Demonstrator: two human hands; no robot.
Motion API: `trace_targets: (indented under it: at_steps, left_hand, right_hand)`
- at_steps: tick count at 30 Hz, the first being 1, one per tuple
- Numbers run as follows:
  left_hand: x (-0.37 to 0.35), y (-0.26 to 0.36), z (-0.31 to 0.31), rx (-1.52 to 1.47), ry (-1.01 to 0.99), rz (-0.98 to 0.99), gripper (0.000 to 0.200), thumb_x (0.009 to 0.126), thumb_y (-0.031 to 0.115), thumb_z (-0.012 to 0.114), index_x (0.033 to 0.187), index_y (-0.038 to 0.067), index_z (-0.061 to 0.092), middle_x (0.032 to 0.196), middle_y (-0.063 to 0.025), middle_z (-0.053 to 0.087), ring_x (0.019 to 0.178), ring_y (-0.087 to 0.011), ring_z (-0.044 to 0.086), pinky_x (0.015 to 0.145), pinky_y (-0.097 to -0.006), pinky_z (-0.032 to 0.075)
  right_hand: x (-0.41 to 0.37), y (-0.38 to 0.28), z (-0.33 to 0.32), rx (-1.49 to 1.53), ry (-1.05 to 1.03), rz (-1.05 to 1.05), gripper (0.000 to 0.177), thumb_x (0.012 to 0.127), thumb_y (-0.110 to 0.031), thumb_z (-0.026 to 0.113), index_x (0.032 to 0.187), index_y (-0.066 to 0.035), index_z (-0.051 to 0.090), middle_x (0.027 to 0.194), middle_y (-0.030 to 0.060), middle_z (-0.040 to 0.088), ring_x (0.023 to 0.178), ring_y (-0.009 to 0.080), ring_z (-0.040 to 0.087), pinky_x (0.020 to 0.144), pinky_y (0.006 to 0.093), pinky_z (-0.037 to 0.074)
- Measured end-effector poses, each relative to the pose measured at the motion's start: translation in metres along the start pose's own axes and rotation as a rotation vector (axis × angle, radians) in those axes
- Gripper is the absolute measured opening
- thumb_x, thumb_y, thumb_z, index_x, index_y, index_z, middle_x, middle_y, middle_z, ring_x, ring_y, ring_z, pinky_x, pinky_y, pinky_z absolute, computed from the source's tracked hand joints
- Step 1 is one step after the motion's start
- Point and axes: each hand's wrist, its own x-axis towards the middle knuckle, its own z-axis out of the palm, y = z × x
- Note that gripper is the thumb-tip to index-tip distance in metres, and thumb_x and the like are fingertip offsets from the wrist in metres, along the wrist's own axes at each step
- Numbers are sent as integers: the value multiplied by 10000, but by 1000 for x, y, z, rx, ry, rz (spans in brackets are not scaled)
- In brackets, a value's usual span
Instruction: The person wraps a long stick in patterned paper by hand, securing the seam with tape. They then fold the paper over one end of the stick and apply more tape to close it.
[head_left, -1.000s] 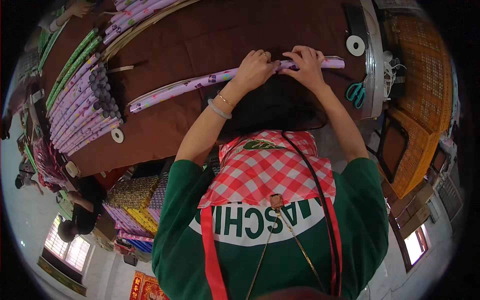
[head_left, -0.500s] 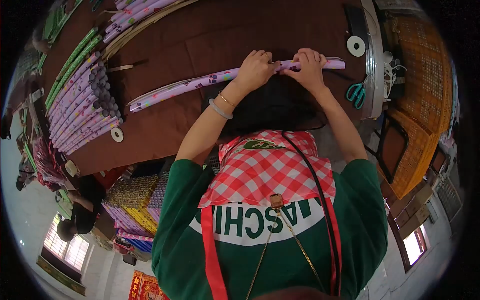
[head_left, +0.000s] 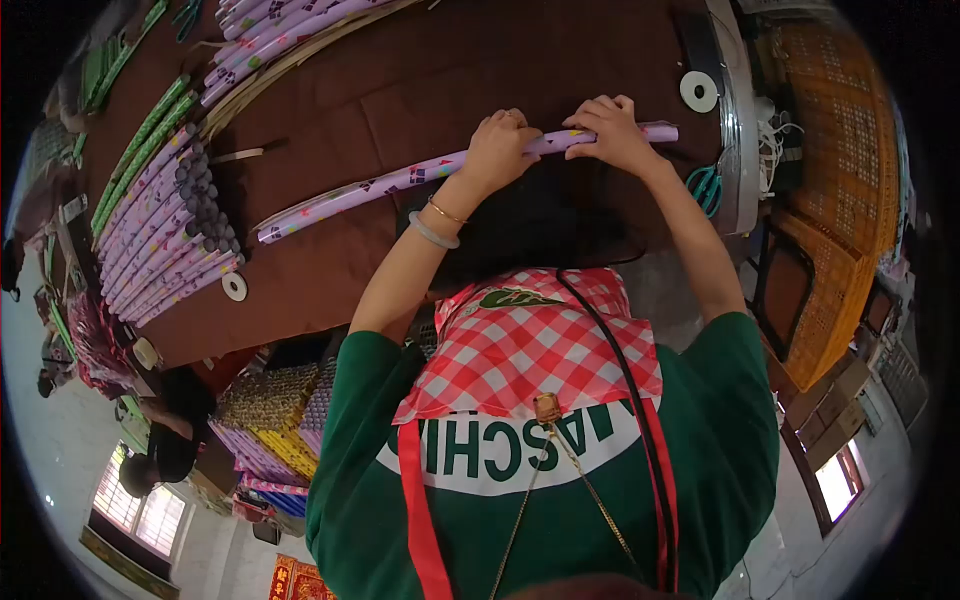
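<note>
A long, thin roll of purple patterned wrapping paper (head_left: 385, 186) lies slantwise across the brown-covered table, with a loose edge along its far side toward the left end. Near its right half, my left hand (head_left: 499, 150) is closed over it, fingers curled. A short way to the right, my right hand (head_left: 610, 134) grips the same roll, thumb on the near side and fingers over the far side. The roll's right end (head_left: 660, 132) sticks out past my right hand. What my fingertips press on is partly hidden.
A stack of purple rolls (head_left: 165, 235) lies at left, beside green rolls (head_left: 140, 150). White tape rolls (head_left: 234, 287) sit by the stack and at the right edge (head_left: 699, 91). Teal scissors (head_left: 704, 190) lie at right. Another person (head_left: 172, 430) is at lower left.
My right hand has turned slightly and moved left along the roll. My left hand has shifted slightly left and down. The whole view has tilted a little.
</note>
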Motion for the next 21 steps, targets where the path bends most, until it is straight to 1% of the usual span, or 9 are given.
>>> trace_targets:
  at_steps: [2, 6, 7, 9, 11, 15, 17, 21]
  left_hand:
    - [-2, 1, -1, -40, -51, -25, 380, 655, 165, 741, 1017, 94, 650, 915, -81, 568, 893, -273, 560, 813, -374, 461]
    - [-3, 3, 2, -62, -16, -48, 359, 656, 134, 733, 1000, 91, 639, 944, -87, 557, 906, -283, 558, 795, -378, 471]
    - [-3, 4, 1, -106, -14, -70, 339, 654, 112, 727, 977, 81, 629, 952, -90, 552, 908, -286, 556, 783, -379, 476]
    - [-1, 5, 1, -148, -12, -91, 319, 652, 89, 721, 954, 70, 620, 960, -94, 547, 911, -289, 554, 770, -380, 482]
    - [3, 4, 1, -126, 50, -15, 298, 643, 57, 712, 917, 52, 596, 953, -96, 543, 907, -291, 553, 751, -378, 488]
    - [5, 0, 3, -133, 58, 4, 299, 639, 45, 710, 912, 44, 590, 949, -96, 539, 905, -292, 552, 752, -378, 486]
    - [4, -1, 3, -126, 28, -1, 290, 641, 50, 713, 906, 47, 595, 939, -89, 542, 905, -288, 554, 752, -377, 484]
    - [2, -1, 2, -129, 42, 20, 291, 641, 63, 723, 911, 52, 617, 925, -78, 546, 893, -275, 561, 742, -372, 487]
  right_hand:
    - [-2, -1, 0, 0, -2, 2, 418, 678, -467, 715, 961, -165, 654, 932, -22, 562, 974, 156, 492, 892, 376, 256]
    - [-3, -4, 1, -15, 21, 17, 382, 678, -445, 723, 936, -172, 656, 935, -30, 562, 967, 149, 495, 883, 379, 262]
    - [-3, -5, 2, -14, 20, 20, 382, 678, -445, 723, 936, -172, 656, 935, -30, 562, 967, 149, 495, 883, 379, 262]
    - [-2, -8, 2, -54, 143, -37, 377, 684, -418, 725, 957, -172, 641, 947, -29, 570, 959, 152, 508, 876, 375, 270]
    - [-2, -7, 3, -87, 166, -40, 382, 687, -406, 724, 975, -173, 631, 953, -29, 574, 954, 151, 515, 870, 371, 278]
    - [-1, -6, 10, -133, 209, -9, 414, 687, -379, 726, 1023, -172, 602, 957, -27, 583, 944, 145, 528, 856, 360, 296]
    - [-2, -6, 12, -141, 214, -11, 407, 685, -377, 728, 1014, -171, 608, 961, -27, 584, 943, 143, 530, 855, 361, 297]
    - [-6, -8, 11, -107, 205, -15, 379, 686, -368, 731, 998, -176, 629, 976, -27, 586, 928, 131, 539, 836, 353, 302]
